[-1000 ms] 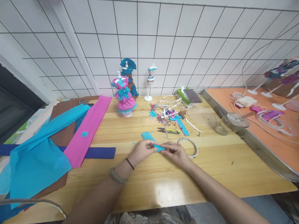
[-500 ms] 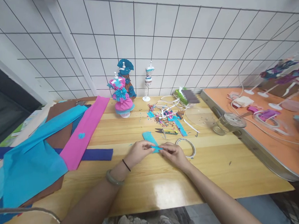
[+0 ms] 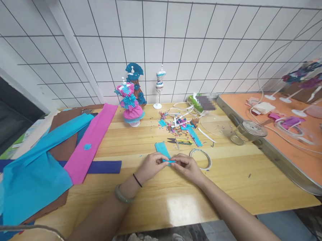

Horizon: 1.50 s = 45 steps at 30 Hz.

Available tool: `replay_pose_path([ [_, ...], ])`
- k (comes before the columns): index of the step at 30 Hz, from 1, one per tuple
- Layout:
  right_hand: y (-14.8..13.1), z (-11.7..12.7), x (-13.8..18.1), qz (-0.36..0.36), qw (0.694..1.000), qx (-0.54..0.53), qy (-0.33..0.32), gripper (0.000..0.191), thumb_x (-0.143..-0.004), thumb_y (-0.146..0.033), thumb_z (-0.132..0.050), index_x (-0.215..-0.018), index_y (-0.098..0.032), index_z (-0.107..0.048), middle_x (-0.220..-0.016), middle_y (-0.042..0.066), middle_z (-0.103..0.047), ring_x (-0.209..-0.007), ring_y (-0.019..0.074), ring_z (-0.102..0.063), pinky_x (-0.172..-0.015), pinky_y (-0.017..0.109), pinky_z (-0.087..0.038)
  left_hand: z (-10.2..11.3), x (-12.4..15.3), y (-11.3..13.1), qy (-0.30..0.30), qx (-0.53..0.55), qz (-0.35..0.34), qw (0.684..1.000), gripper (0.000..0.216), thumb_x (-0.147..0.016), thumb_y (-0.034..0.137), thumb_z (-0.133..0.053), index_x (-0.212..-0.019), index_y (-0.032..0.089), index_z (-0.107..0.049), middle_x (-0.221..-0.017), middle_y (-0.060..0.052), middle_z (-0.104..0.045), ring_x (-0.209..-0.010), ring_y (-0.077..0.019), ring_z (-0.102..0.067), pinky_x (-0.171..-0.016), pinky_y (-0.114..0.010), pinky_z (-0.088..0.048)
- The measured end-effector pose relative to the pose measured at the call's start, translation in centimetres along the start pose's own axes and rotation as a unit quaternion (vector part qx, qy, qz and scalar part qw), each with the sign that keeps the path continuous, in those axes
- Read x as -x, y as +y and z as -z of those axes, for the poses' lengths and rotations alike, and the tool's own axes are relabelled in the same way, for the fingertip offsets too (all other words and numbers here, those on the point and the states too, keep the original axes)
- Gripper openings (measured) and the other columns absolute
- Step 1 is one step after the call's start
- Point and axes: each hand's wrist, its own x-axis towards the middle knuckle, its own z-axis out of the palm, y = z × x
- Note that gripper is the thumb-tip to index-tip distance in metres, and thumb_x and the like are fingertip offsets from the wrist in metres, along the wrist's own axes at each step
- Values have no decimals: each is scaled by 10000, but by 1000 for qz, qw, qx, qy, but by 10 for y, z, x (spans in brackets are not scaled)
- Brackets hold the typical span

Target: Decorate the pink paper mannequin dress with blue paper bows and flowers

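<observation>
A light-blue crepe paper strip [image 3: 161, 148] lies over the wooden table, its near end pinched between both hands. My left hand [image 3: 154, 164] is closed on the left side of that end, thumb against fingertips. From the right, my right hand [image 3: 187, 166] pinches the same end, and the fingertips of the two hands almost meet. The paper between them looks folded into a narrow band. Just beyond the hands lie yellow-handled thread snips [image 3: 180, 141]. A roll of white tape [image 3: 210, 163] rests beside my right hand.
Coloured sheets [image 3: 37, 184] cover the left side. Miniature dress forms, one with a pink and blue paper dress [image 3: 133, 113], stand along the wall. Paper scraps [image 3: 177, 122] lie mid-table. A clear jar [image 3: 238, 135] is at right, near an orange board [image 3: 292, 156].
The pinched end of the blue strip now looks narrower and more folded. Both hands have stayed nearly in place, with slight finger movement; the view has shifted a little.
</observation>
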Motion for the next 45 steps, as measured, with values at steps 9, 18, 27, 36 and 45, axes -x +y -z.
replay_pose_path([
  [9, -4, 2, -1, 9, 1000, 2, -13, 206, -822, -326, -531, -823, -175, -672, -761, 69, -640, -650, 143, -568, -557, 245, -432, 2, 1, 4, -10, 13, -2, 1000, 145, -761, 259, -572, -793, 164, -677, -773, -29, -652, -700, -119, -558, -631, -204, -416],
  [18, 2, 0, -1, 17, 1000, 4, -17, 187, -811, -317, -550, -844, -183, -677, -797, 78, -638, -695, 151, -583, -588, 252, -453, 0, 1, 3, -16, -23, -4, 1000, 146, -767, 254, -552, -800, 164, -663, -741, -16, -633, -628, -98, -508, -573, -192, -390],
  [27, 4, 0, -2, 19, 1000, 11, -14, 203, -815, -335, -544, -847, -188, -680, -786, 76, -645, -697, 156, -583, -603, 263, -456, -1, 1, 1, -12, 4, 14, 1000, 200, -776, 289, -536, -862, 161, -663, -813, -37, -669, -695, -124, -573, -627, -211, -430],
  [36, 2, 0, -2, 3, 1000, 26, -8, 222, -820, -346, -530, -875, -181, -670, -781, 71, -634, -636, 139, -556, -543, 245, -426, 0, 1, 4, -4, 11, 12, 1000, 171, -778, 262, -533, -800, 167, -674, -800, -27, -683, -721, -128, -591, -656, -209, -438],
  [45, 3, 0, -1, -9, 999, 32, -10, 233, -814, -353, -534, -858, -166, -666, -757, 66, -623, -623, 135, -542, -531, 237, -407, -3, 0, 0, 7, 11, 37, 999, 167, -737, 259, -578, -825, 154, -673, -737, -17, -667, -617, -101, -541, -576, -191, -419],
])
